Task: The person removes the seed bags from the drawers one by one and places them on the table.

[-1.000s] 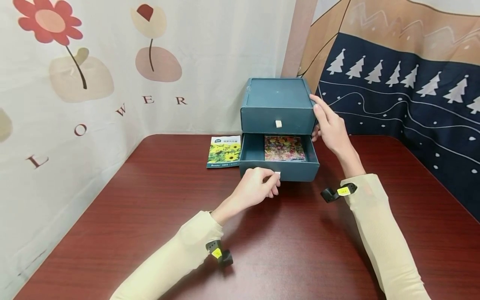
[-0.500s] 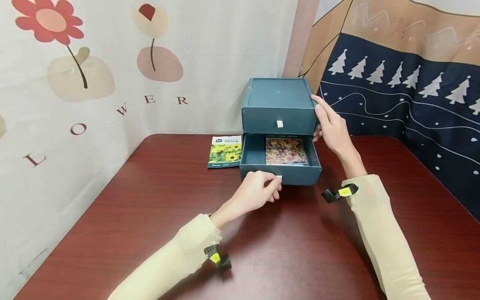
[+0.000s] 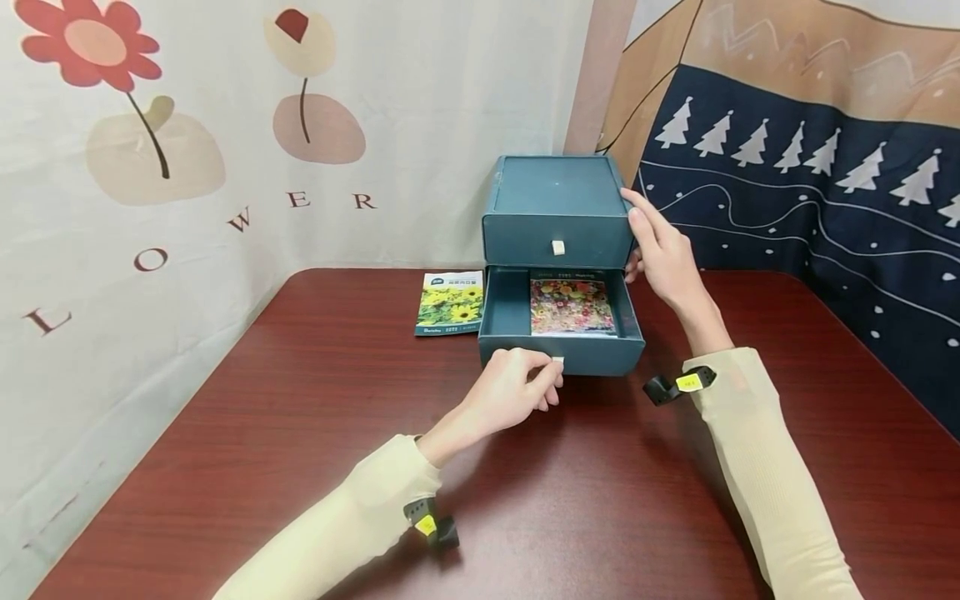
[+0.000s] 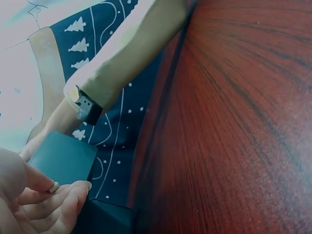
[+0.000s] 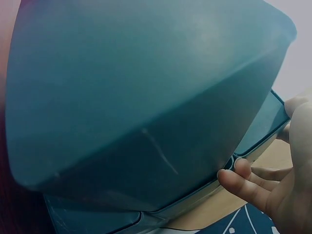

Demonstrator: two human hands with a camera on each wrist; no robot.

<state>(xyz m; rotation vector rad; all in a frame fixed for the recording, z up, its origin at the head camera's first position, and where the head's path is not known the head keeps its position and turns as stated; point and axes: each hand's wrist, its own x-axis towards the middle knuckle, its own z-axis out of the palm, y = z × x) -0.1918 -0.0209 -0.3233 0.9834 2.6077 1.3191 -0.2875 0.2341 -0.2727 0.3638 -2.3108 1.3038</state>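
Note:
A teal two-drawer storage box [image 3: 558, 183] stands at the back of the table, its lower drawer [image 3: 600, 358] pulled out and its upper drawer [image 3: 525, 242] closed. My left hand [image 3: 517, 385] pinches the lower drawer's small white pull tab [image 3: 558, 360] between thumb and fingers. My right hand [image 3: 663, 254] rests against the box's right side, fingers mostly extended; in the right wrist view its fingertips [image 5: 226, 176] touch the box edge. Inside the lower drawer lies a packet with a colourful flower picture [image 3: 573, 308]. The upper drawer has its own white tab [image 3: 558, 247].
A packet printed with yellow flowers [image 3: 450, 304] lies on the reddish-brown table [image 3: 337, 375], just left of the box. Behind hang a white flower-print curtain [image 3: 420, 100] and a dark blue tree-print cloth [image 3: 787, 183].
The lower drawer has slid a little farther out toward me, with my left hand still on its tab. More of the flower packet inside shows. My right hand has stayed at the box's side.

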